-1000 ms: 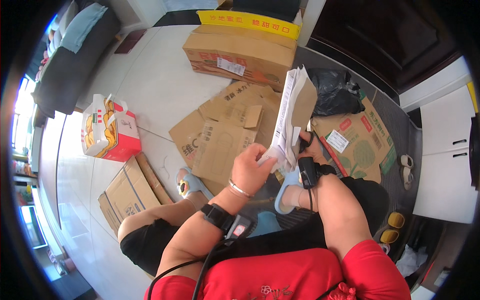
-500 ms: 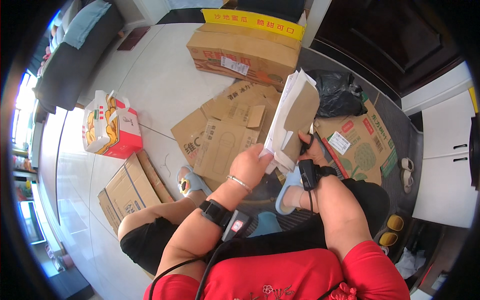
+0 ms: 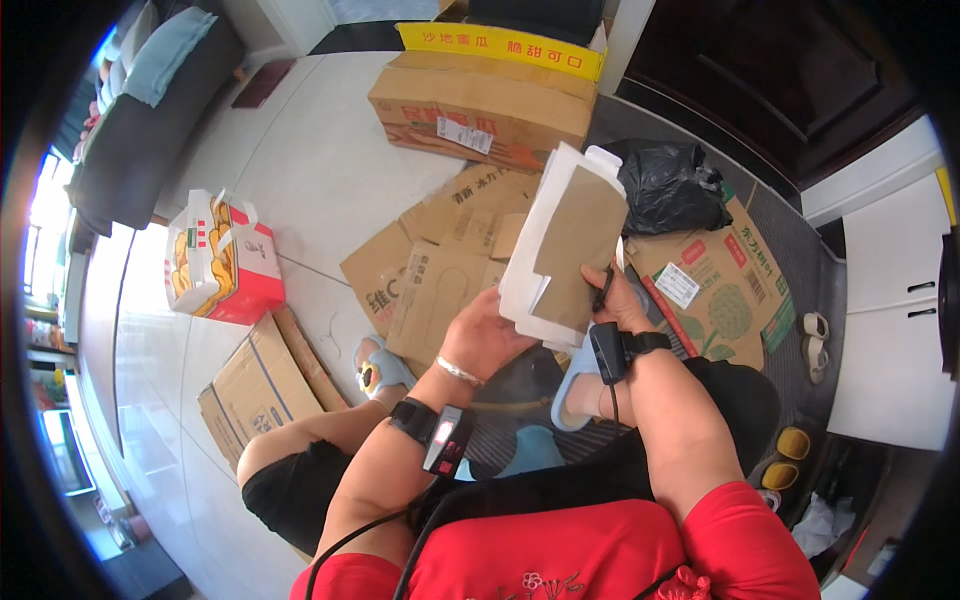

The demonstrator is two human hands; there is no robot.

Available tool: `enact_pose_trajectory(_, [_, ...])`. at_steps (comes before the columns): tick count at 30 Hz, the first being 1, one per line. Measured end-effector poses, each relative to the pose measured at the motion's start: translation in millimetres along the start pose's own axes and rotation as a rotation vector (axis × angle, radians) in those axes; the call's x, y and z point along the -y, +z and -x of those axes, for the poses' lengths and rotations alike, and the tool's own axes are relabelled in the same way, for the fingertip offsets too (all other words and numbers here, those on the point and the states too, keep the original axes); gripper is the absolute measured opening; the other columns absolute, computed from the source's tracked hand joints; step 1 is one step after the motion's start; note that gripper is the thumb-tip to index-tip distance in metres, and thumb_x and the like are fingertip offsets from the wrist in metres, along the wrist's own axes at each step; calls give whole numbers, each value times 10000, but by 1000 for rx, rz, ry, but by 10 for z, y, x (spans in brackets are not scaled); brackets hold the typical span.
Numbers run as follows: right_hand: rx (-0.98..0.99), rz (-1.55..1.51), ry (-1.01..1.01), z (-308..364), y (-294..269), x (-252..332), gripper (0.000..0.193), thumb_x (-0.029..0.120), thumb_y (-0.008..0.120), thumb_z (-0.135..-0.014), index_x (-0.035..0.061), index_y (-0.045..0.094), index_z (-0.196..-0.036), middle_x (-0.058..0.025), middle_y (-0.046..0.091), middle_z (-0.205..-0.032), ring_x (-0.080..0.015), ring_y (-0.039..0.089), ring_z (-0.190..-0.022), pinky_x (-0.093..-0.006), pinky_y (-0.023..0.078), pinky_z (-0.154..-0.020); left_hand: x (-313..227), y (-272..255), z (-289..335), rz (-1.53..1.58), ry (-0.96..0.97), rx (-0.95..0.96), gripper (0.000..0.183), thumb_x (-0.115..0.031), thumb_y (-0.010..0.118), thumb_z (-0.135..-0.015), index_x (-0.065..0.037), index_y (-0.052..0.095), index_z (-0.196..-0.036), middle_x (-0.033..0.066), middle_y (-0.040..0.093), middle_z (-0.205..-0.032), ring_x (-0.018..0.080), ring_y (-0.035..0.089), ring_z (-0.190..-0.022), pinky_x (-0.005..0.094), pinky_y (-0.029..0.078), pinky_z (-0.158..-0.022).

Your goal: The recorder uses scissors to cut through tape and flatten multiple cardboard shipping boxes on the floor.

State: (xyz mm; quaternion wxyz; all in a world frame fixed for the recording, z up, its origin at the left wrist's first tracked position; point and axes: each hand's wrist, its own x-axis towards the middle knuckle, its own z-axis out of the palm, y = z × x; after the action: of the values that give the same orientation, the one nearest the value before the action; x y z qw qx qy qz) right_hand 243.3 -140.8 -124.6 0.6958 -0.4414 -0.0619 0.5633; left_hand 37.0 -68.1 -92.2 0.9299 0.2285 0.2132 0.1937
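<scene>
A stack of flattened cardboard and paper (image 3: 580, 240), white at the edges with a brown-grey face, is held up in front of me. Its lower left edge is gripped by my left hand (image 3: 487, 335), fingers running behind the sheets. At the lower right edge, my right hand (image 3: 622, 300) is closed around black-handled scissors (image 3: 603, 288) and also touches the stack. The blades are mostly hidden. Beneath the stack, flattened brown cartons (image 3: 440, 290) lie on the floor.
A large carton (image 3: 480, 105) stands ahead, with a black plastic bag (image 3: 675, 190) right of it. A printed flat carton (image 3: 725, 285) lies below the bag. On the left are a red-and-white food box (image 3: 245, 265) and a folded carton (image 3: 262, 385). A white cabinet (image 3: 885, 330) borders the right.
The stack has turned so its brown-grey face shows more broadly toward me. My left hand has shifted slightly left and down, its fingers now behind the sheets. The right hand keeps the scissors.
</scene>
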Motion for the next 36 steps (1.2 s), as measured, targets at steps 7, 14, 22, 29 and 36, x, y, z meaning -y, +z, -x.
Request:
enact_pose_trajectory(7, [12, 95, 85, -29, -9, -137, 452, 54, 627, -741, 24, 458, -1159, -104, 568, -1057, -237, 573, -917, -393, 494, -771, -83, 87, 34, 72, -122, 153, 635, -385, 541, -832, -81, 286, -1327, 105, 426, -1287, 295, 429, -1163, 462, 387, -925])
enact_pose_trajectory(14, [9, 182, 79, -6, 42, -201, 516, 40, 645, -722, 13, 415, -1183, -119, 542, -1092, -223, 551, -943, -354, 459, -812, -96, -82, -6, -37, -148, -180, 488, -5, 524, -770, 31, 373, -1233, 189, 516, -1152, 321, 559, -998, 448, 464, -859])
enact_pose_trajectory(22, [12, 165, 109, 91, 140, -238, 507, 22, 646, -697, 12, 449, -1164, -101, 565, -1058, -222, 555, -933, -353, 461, -800, -3, -323, -29, -309, -87, -355, 364, 73, 537, -742, 84, 475, -1101, 191, 585, -1014, 288, 609, -873, 395, 510, -773])
enact_pose_trajectory(29, [-116, 176, 157, 36, 40, -449, 416, -9, 652, -652, -9, 501, -1040, -106, 589, -927, -219, 572, -797, -349, 475, -719, 123, -504, -49, -816, -40, -480, 284, -18, 564, -783, 82, 509, -1043, 150, 605, -909, 244, 621, -765, 353, 544, -640])
enact_pose_trajectory(36, [-299, 259, 132, -82, -173, -577, 400, -16, 673, -627, -13, 502, -989, -102, 579, -868, -202, 558, -762, -323, 461, -704, 199, -238, -42, -656, -158, -684, 282, -177, 602, -790, 76, 525, -887, 134, 576, -673, 216, 560, -456, 320, 415, -320])
